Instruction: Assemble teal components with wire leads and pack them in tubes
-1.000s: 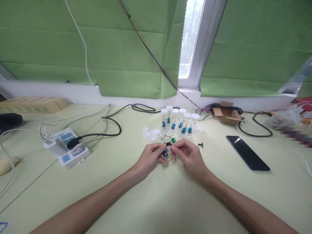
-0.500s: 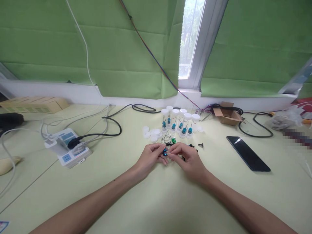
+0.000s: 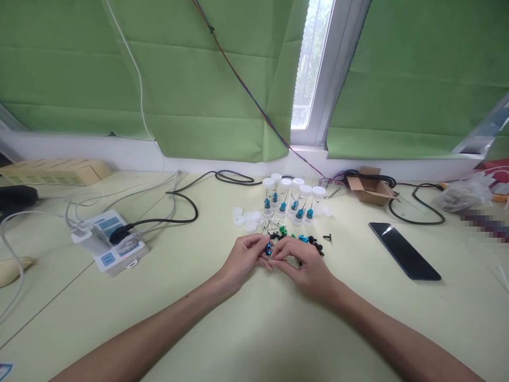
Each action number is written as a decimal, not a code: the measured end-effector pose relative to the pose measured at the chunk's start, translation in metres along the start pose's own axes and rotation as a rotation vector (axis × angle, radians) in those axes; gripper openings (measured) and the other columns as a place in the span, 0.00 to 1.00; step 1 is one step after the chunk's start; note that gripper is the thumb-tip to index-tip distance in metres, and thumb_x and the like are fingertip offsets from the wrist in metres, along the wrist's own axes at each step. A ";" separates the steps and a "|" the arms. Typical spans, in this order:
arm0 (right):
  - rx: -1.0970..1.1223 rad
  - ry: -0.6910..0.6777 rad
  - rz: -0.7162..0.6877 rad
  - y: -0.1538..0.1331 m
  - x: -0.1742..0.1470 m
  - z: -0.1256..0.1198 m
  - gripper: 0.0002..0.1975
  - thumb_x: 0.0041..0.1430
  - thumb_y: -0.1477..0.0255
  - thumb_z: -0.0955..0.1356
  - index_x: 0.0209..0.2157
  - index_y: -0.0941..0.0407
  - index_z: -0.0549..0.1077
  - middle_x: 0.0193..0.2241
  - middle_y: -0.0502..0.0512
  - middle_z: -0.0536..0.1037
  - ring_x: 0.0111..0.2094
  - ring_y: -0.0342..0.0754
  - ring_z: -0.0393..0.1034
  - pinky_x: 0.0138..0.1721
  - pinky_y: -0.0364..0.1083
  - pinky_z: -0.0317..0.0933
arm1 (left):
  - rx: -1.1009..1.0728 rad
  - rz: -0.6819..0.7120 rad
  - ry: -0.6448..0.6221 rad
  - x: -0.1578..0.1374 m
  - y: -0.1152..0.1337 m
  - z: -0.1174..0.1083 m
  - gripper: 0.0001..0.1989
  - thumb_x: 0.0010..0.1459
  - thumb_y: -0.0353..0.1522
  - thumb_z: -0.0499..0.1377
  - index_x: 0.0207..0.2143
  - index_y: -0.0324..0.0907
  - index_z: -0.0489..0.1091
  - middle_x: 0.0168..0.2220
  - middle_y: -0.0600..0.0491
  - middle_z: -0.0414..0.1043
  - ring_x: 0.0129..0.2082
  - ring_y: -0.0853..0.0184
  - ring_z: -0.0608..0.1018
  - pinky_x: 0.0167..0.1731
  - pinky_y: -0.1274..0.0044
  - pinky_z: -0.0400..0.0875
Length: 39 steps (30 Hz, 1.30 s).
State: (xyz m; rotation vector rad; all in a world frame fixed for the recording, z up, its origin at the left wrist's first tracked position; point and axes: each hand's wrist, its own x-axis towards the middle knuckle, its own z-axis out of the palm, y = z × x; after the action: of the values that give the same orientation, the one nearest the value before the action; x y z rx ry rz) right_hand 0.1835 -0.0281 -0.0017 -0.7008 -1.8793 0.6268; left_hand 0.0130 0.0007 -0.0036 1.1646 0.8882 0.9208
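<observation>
My left hand (image 3: 249, 257) is closed on a small shiny blue metal part (image 3: 268, 248), pinched at its fingertips. Close against it, my right hand (image 3: 300, 261) has thumb and forefinger pressed together at the lower end of the blue part; what they grip is too small to make out. Just beyond the hands lie small green parts (image 3: 282, 231), blue parts (image 3: 304, 239), black parts (image 3: 318, 248) and thin metal rods (image 3: 274, 224). Several clear vials with white caps (image 3: 285, 183) stand behind, each with a teal piece and a rod inside. White round caps (image 3: 251, 218) lie left of them.
A dark phone (image 3: 403, 250) lies to the right. At the left sits a white power strip (image 3: 115, 241) with plugs and cables. An open cardboard box (image 3: 371, 188), a black cable (image 3: 421, 220) and a plastic bag (image 3: 457, 195) are along the back right.
My right hand has shifted slightly left and down against the blue part, uncovering more of the blue and black parts behind it. My left hand stays nearly still.
</observation>
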 end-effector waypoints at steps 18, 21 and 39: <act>-0.005 0.004 -0.038 0.002 -0.001 0.002 0.07 0.60 0.78 0.69 0.28 0.55 0.71 0.30 0.54 0.76 0.35 0.48 0.72 0.38 0.47 0.65 | 0.114 0.073 0.035 -0.001 0.000 0.003 0.16 0.58 0.41 0.60 0.25 0.38 0.70 0.23 0.57 0.69 0.21 0.71 0.75 0.24 0.79 0.71; 0.000 0.010 -0.030 0.003 -0.002 0.002 0.06 0.60 0.78 0.69 0.29 0.55 0.71 0.30 0.54 0.76 0.36 0.48 0.72 0.38 0.47 0.65 | 0.128 0.081 0.041 -0.001 0.002 0.003 0.16 0.58 0.41 0.60 0.25 0.38 0.70 0.23 0.57 0.69 0.20 0.70 0.75 0.24 0.79 0.71; 0.157 0.038 0.131 0.001 -0.002 0.002 0.07 0.59 0.78 0.68 0.28 0.55 0.71 0.30 0.54 0.75 0.36 0.49 0.72 0.38 0.48 0.67 | 0.344 0.199 0.052 -0.002 0.001 0.002 0.16 0.62 0.41 0.56 0.27 0.40 0.70 0.23 0.57 0.70 0.19 0.70 0.76 0.24 0.78 0.70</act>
State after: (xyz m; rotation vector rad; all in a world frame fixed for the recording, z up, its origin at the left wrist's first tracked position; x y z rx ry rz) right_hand 0.1821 -0.0293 -0.0047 -0.7324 -1.7377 0.8296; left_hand 0.0142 -0.0016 -0.0025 1.5517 1.0125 0.9860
